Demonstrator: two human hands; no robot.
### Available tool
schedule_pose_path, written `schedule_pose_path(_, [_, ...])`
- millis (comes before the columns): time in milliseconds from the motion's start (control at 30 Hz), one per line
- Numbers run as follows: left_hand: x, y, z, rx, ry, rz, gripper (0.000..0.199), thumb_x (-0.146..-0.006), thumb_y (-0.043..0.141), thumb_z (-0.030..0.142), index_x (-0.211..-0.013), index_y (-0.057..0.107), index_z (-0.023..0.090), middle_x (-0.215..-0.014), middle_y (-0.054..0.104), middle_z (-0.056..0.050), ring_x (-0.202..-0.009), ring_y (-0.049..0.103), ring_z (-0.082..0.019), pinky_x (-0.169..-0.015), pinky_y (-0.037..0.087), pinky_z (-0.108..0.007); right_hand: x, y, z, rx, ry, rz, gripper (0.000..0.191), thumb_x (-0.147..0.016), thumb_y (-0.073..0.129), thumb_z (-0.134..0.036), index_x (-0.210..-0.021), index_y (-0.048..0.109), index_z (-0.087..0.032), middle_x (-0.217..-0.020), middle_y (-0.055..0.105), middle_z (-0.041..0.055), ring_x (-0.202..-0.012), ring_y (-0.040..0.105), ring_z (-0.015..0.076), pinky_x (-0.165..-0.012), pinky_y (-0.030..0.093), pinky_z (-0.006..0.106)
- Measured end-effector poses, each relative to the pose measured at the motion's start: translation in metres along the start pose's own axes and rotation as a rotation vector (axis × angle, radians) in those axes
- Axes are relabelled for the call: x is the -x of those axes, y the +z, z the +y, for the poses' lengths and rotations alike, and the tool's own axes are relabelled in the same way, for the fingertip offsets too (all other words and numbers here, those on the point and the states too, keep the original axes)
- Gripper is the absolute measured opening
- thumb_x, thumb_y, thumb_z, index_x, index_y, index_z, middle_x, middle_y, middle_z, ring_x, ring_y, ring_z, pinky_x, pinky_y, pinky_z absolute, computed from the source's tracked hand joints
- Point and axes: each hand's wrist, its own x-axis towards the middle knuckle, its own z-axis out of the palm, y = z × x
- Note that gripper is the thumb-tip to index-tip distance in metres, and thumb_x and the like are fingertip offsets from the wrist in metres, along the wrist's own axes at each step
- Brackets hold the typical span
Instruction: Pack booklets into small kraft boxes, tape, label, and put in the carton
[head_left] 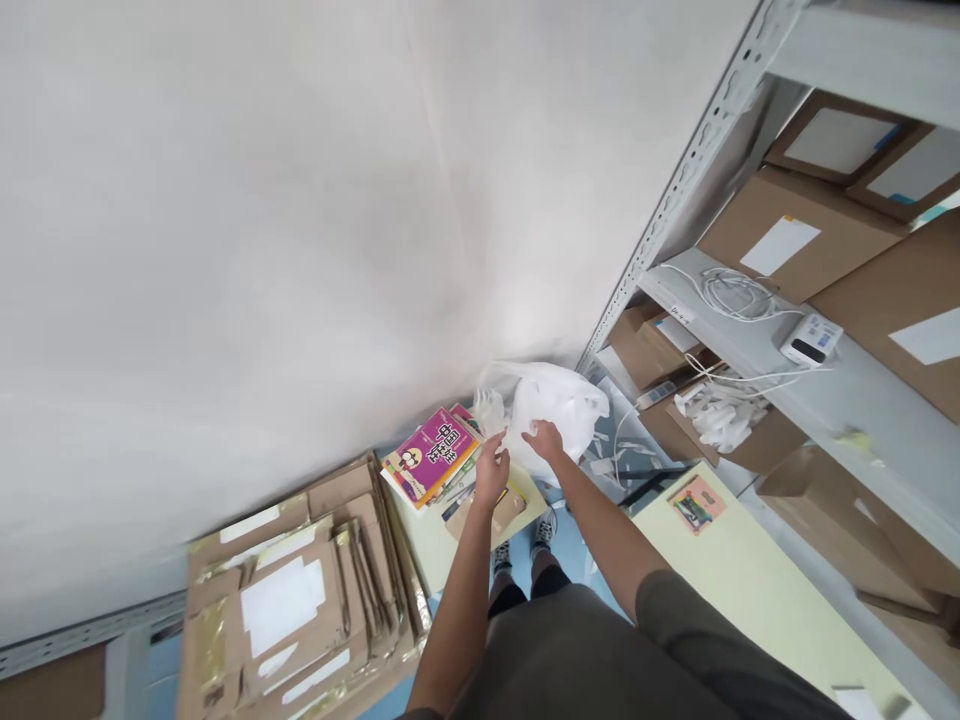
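Observation:
A crumpled white plastic bag (564, 405) lies against the wall in front of me, its thin side spread to the left. My right hand (544, 440) pinches the front of the bag between thumb and fingers. At the bag's left edge, my left hand (492, 470) has its fingers curled closed on the thin plastic. Just left of that hand, a purple book (431, 455) with a cartoon cover tops a small pile. Below the left hand, a brown paper item (459, 518) lies partly covered by my forearm on a pale yellow tabletop (526, 487).
Flattened cardboard boxes (292, 600) are stacked at the left. To the right stands a metal shelf (750, 325) with cartons, cables and a white device (812, 338). A second pale yellow board (739, 560) extends at the lower right, with a colourful sticker (696, 503).

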Motion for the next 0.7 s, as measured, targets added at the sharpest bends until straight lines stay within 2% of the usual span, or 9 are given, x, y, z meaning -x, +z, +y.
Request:
schedule_pose_path(67, [0.003,-0.009,-0.002,0.002,-0.009,-0.014,0.042,-0.093,0.056,0.024,-0.134,0.067,0.021,-0.133,0.068,-0.014,-0.109,0.070,-0.024,-0.087,0.062,-0.039,0.003,0.004,-0.015,0.045,-0.030,-0.050,0.019,-0.094,0.066,-0.026,-0.105,0.079,-0.019,-0.114,0.076,0.0148,-0.116,0.065,0.0294,-0.103,0.048,0.038])
schedule_pose_path(133, [0.004,-0.020,-0.002,0.017,-0.015,-0.016,0.041,-0.093,0.057,0.026,-0.133,0.068,0.021,-0.131,0.070,-0.014,-0.106,0.071,-0.024,-0.085,0.062,-0.039,0.009,0.002,-0.033,0.033,-0.149,-0.054,0.021,-0.097,0.059,-0.021,-0.092,0.079,-0.020,-0.108,0.077,0.0127,-0.112,0.066,0.0271,-0.103,0.047,0.037])
schedule_pose_path(200, [0.002,-0.031,0.001,0.037,-0.017,0.002,0.041,-0.093,0.058,0.027,-0.132,0.068,0.021,-0.130,0.070,-0.015,-0.106,0.071,-0.024,-0.085,0.062,-0.039,0.016,-0.005,-0.051,-0.047,-0.291,-0.001,0.024,-0.098,0.056,-0.021,-0.088,0.078,-0.022,-0.109,0.077,0.0104,-0.109,0.066,0.0252,-0.104,0.046,0.037])
schedule_pose_path(267, [-0.003,-0.041,0.005,0.050,-0.012,0.030,0.042,-0.093,0.058,0.028,-0.133,0.067,0.020,-0.130,0.070,-0.015,-0.107,0.071,-0.024,-0.087,0.062,-0.040,0.024,-0.017,-0.068,-0.175,-0.370,0.082,0.023,-0.098,0.055,-0.025,-0.090,0.077,-0.023,-0.111,0.076,0.0087,-0.106,0.067,0.0236,-0.100,0.049,0.035])
schedule_pose_path(367, [-0.014,-0.051,0.012,0.058,0.024,0.056,0.045,-0.092,0.059,0.029,-0.136,0.065,0.020,-0.132,0.069,-0.016,-0.107,0.070,-0.025,-0.089,0.061,-0.042,0.037,-0.042,-0.085,-0.411,-0.359,0.223,0.022,-0.096,0.054,-0.032,-0.090,0.073,-0.024,-0.108,0.075,0.0079,-0.097,0.068,0.0225,-0.086,0.053,0.033])
schedule_pose_path(500, [-0.033,-0.050,0.024,0.090,0.080,0.014,0.055,-0.091,0.063,0.033,-0.144,0.059,0.022,-0.144,0.061,-0.016,-0.113,0.068,-0.027,-0.091,0.060,-0.043,0.059,-0.082,-0.091,-0.642,-0.265,0.357,0.023,-0.091,0.060,-0.044,-0.082,0.065,-0.023,-0.080,0.067,0.0009,-0.076,0.060,0.0185,-0.071,0.051,0.028])
schedule_pose_path(567, [-0.042,-0.044,0.032,0.121,0.078,-0.017,0.062,-0.090,0.066,0.035,-0.149,0.053,0.023,-0.153,0.054,-0.016,-0.125,0.063,-0.029,-0.096,0.058,-0.044,0.073,-0.102,-0.088,-0.704,-0.219,0.395,0.022,-0.087,0.064,-0.044,-0.080,0.062,-0.023,-0.074,0.062,-0.0017,-0.073,0.057,0.0175,-0.070,0.049,0.027])
schedule_pose_path(700, [-0.051,-0.033,0.055,0.144,0.128,-0.122,0.074,-0.091,0.068,0.040,-0.158,0.041,0.025,-0.164,0.042,-0.014,-0.149,0.043,-0.030,-0.113,0.048,-0.047,0.103,-0.134,-0.075,-0.861,-0.190,0.439,0.018,-0.082,0.063,-0.041,-0.085,0.062,-0.023,-0.083,0.067,0.0007,-0.081,0.061,0.0201,-0.075,0.052,0.030])
